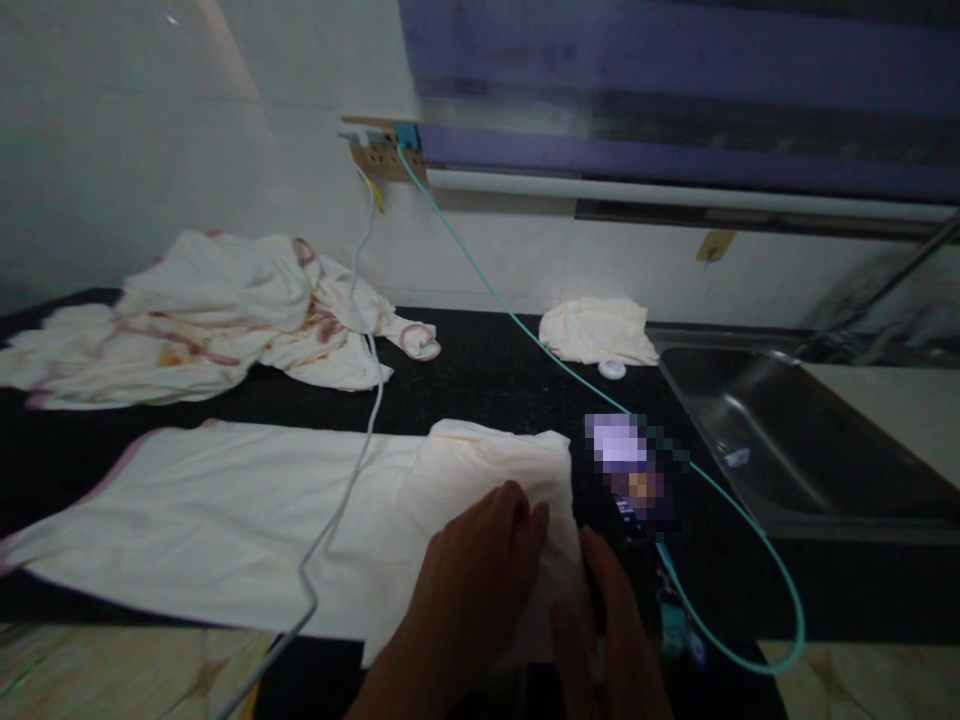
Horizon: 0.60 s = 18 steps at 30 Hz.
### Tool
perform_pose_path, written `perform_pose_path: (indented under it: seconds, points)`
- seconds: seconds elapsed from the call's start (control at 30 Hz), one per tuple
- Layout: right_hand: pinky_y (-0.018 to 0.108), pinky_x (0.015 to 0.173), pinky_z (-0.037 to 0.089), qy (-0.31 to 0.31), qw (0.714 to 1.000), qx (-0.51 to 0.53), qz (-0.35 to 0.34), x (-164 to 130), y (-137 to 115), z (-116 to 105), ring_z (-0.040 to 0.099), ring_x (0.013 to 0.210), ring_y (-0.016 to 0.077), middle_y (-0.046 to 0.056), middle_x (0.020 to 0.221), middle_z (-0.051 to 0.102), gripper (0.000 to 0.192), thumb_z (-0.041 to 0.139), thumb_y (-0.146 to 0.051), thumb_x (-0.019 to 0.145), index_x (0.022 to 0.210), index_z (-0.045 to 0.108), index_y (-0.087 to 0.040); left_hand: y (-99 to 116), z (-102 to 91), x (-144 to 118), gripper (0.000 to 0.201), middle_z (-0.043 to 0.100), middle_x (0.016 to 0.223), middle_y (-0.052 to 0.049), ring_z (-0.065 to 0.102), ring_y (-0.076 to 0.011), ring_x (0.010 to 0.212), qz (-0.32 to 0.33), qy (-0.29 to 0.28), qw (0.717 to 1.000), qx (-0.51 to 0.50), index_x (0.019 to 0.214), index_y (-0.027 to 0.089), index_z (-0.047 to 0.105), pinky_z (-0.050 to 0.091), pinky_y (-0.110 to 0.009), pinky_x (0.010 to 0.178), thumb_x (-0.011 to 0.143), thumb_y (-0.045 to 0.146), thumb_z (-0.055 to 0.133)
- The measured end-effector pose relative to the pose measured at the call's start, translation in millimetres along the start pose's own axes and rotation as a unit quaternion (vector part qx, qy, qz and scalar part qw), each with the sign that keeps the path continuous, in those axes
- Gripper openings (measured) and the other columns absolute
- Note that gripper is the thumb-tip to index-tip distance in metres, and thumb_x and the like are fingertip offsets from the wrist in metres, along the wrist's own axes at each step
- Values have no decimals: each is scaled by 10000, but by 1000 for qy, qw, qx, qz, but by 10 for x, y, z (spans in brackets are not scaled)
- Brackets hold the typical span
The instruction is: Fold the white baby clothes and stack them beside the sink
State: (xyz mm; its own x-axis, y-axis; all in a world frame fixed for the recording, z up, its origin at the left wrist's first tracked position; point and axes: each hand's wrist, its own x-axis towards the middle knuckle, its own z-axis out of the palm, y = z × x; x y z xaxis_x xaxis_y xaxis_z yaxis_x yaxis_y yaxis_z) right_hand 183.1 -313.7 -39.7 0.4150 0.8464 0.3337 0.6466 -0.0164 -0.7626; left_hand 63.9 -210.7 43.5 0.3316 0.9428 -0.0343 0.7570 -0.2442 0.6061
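Far left, rear of the black counter (480, 375): a crumpled heap (202, 315) of cream cloth with pink trim and brownish stains, lying against the tiled wall (150, 130).

In front of it, a long cream cloth (202, 515) lies spread flat, pink edging along its left end. A white cable (367, 390) drops from the wall socket (382, 155), crosses this cloth and runs off the counter's near edge.

Centre: a folded cloth (487, 470) sits on the right end of the long cloth, overlapping it. Your left hand (472, 590) lies on top of the folded cloth, palm down, fingers flat and close together, pressing rather than gripping. Nothing is held in it.

Just right of that, your right hand (607, 630) rests at the folded cloth's right edge, fingers extended and touching the fabric. Whether any fabric is pinched under it, you cannot tell from this view.

Beside the right hand, a phone (634, 480) lies on the counter, screen lit and blurred. A teal cable (525, 335) runs from the socket diagonally down to it, then loops off the front edge at right.

Rear centre-right: a small bundle (596, 330) of cream cloth near the wall, with a small white disc (613, 370) just in front of it.

Right: a steel sink (787, 440) set into the counter, a small pale scrap (737, 458) in its basin. Above it, a window with a purple blind (675, 90).
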Motion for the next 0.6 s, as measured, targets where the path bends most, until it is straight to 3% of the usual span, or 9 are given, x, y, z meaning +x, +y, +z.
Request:
perform_pose_path:
  seconds: [0.17, 0.37, 0.5, 0.6]
  points:
    - [435, 1070, 584, -15, 991, 117, 58, 94, -161, -7, 595, 1414, 311, 139, 1561, 582, 575, 492, -461, 1079, 1607, 447, -238, 152, 27, 145, 498, 745, 908, -79, 710, -279, 807, -68, -35, 996, 49, 963, 230, 623, 396, -358, 667, 1020, 674, 405]
    - [465, 1068, 575, -30, 969, 230, 89, 219, -190, 42, 616, 1392, 320, 187, 1540, 592, 642, 462, -537, 1080, 1629, 413, -209, 224, -54, 197, 528, 765, 984, -129, 751, -389, 943, -59, -59, 993, 84, 1027, 217, 635, 489, -440, 747, 992, 702, 427]
    - [518, 1059, 572, -3, 910, 390, 144, 237, -212, 144, 658, 1342, 326, 236, 1495, 619, 786, 465, -605, 1068, 1692, 203, -206, 188, -65, 215, 572, 768, 1019, -157, 750, -412, 1018, -63, -68, 993, 78, 1081, 211, 637, 530, -493, 823, 989, 722, 399]
    - [543, 1069, 560, 26, 874, 458, 161, 244, -259, 187, 673, 1317, 345, 266, 1481, 619, 849, 507, -644, 1040, 1689, 192, -196, 120, -47, 229, 584, 766, 1084, -171, 736, -406, 1080, -64, -56, 996, 31, 1141, 210, 649, 534, -504, 895, 969, 730, 446]
